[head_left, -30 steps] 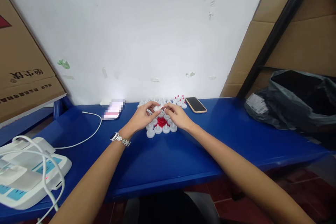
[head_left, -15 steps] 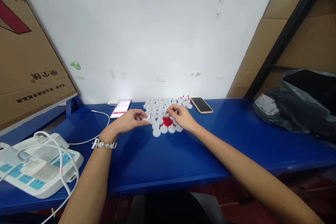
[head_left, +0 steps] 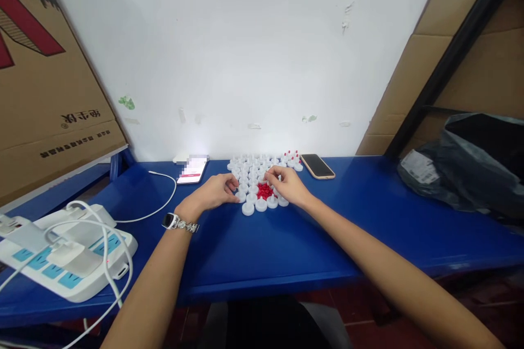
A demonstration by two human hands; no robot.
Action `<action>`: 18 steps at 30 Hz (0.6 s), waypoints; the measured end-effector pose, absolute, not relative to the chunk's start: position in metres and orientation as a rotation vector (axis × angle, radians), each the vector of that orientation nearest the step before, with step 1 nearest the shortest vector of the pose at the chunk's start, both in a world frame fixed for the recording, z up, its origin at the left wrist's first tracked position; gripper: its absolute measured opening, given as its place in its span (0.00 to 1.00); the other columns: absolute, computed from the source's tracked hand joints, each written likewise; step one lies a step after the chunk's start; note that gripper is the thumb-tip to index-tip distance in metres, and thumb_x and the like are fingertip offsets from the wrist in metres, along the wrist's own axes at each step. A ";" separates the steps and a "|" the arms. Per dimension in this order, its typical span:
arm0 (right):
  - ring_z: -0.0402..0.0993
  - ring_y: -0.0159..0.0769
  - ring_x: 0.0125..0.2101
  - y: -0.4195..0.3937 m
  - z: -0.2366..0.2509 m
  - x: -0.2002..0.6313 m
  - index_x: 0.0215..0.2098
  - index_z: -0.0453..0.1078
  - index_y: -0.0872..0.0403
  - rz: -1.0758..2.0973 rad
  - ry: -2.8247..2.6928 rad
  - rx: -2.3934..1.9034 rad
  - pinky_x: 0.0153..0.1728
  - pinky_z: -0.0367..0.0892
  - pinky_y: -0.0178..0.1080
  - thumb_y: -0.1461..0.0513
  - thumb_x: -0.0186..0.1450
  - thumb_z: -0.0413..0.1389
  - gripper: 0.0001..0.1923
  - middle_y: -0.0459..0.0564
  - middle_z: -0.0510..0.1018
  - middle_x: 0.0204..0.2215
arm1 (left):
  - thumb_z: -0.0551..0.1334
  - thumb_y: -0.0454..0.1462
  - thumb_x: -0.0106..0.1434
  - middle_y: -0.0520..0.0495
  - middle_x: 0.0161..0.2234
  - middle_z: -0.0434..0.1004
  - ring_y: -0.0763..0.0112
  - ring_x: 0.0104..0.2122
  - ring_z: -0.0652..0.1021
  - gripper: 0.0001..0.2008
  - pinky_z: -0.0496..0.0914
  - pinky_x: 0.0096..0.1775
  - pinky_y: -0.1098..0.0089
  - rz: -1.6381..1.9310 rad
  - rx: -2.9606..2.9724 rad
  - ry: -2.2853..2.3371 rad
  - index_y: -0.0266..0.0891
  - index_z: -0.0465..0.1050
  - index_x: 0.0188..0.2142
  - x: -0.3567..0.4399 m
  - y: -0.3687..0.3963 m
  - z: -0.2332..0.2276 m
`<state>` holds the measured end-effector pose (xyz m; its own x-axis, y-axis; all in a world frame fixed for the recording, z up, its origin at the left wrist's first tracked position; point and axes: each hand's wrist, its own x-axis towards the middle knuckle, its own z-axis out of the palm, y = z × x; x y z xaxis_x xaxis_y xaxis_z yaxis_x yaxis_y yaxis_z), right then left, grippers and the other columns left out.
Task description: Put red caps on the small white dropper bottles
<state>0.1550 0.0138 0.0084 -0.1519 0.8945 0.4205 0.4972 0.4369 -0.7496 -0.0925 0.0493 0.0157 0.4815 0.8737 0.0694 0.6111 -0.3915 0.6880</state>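
Where the blue table (head_left: 286,245) meets the wall, white caps (head_left: 251,166) ring a red pile (head_left: 265,191); the left hand (head_left: 215,192) curls loosely beside them; right hand (head_left: 289,185) fingertips pinch at the pile, contents unclear.

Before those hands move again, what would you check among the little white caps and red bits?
1. Left hand at the left edge of the white caps: ok.
2. Right hand beside the red pieces: ok.
3. Something pinched in either hand: cannot tell.
4. White caps upright in rows: ok.
5. Phone apart from the caps: ok.
6. Cable apart from the hands: ok.
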 end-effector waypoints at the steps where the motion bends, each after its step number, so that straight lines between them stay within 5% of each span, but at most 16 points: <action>1: 0.69 0.32 0.26 0.015 0.009 0.157 0.29 0.72 0.55 0.540 -1.794 -1.196 0.30 0.61 0.36 0.57 0.65 0.51 0.13 0.45 0.74 0.24 | 0.73 0.44 0.45 0.44 0.33 0.79 0.63 0.32 0.79 0.21 0.72 0.34 0.66 0.578 2.168 1.244 0.38 0.75 0.37 -0.093 0.047 0.020; 8: 0.70 0.34 0.26 0.038 0.010 0.203 0.38 0.71 0.54 0.217 -1.676 -1.494 0.31 0.60 0.36 0.59 0.63 0.53 0.09 0.46 0.76 0.25 | 0.60 0.47 0.63 0.44 0.36 0.79 0.63 0.35 0.77 0.14 0.69 0.34 0.67 0.848 2.348 1.118 0.40 0.75 0.39 -0.062 0.037 0.045; 13: 0.75 0.43 0.35 0.062 -0.001 0.246 0.54 0.67 0.55 0.084 -1.624 -1.841 0.33 0.62 0.39 0.59 0.62 0.54 0.21 0.55 0.80 0.34 | 0.59 0.45 0.63 0.45 0.34 0.78 0.64 0.31 0.76 0.12 0.69 0.33 0.66 0.796 2.448 0.949 0.40 0.76 0.36 0.003 0.054 0.044; 18: 0.76 0.44 0.37 0.083 -0.005 0.256 0.42 0.74 0.56 0.120 -1.623 -1.898 0.37 0.64 0.40 0.62 0.61 0.56 0.12 0.60 0.80 0.37 | 0.59 0.46 0.63 0.44 0.35 0.78 0.61 0.34 0.76 0.13 0.69 0.36 0.63 0.756 2.496 0.862 0.40 0.76 0.35 0.052 0.082 0.024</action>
<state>0.2563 0.0832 -0.0048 0.2372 0.9162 0.3228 0.8590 -0.0426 -0.5102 0.0525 0.0819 0.0236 0.6649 0.6543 0.3603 0.4423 -0.7336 0.5159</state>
